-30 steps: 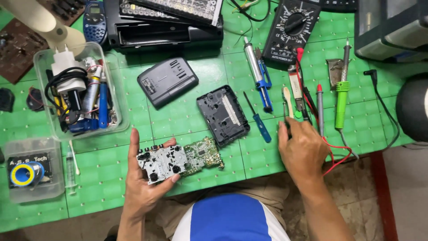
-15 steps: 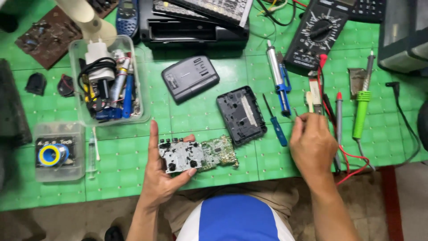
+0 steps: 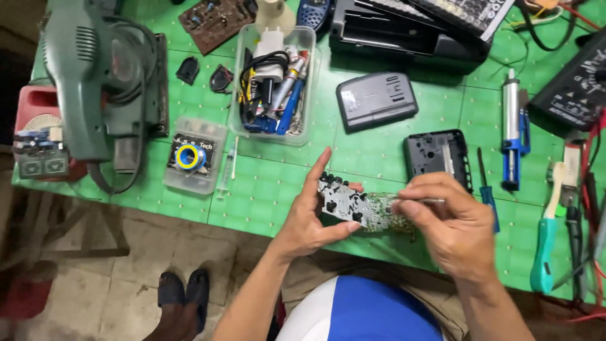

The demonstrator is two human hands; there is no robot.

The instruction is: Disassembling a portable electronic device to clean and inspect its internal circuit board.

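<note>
Left hand grips a small mechanism w/ circuit board from below, thumb under, fingers curled up its left side. It's held just above the near edge of the green bench, about mid-width. Right hand has fingertips pinched on a thin metal tool, tip at the board's right end. Just beyond the hands: black plastic shell, w/ a grey cover farther back. Clear tub of tools toward the far edge; blue screwdriver right of the shell.
</note>
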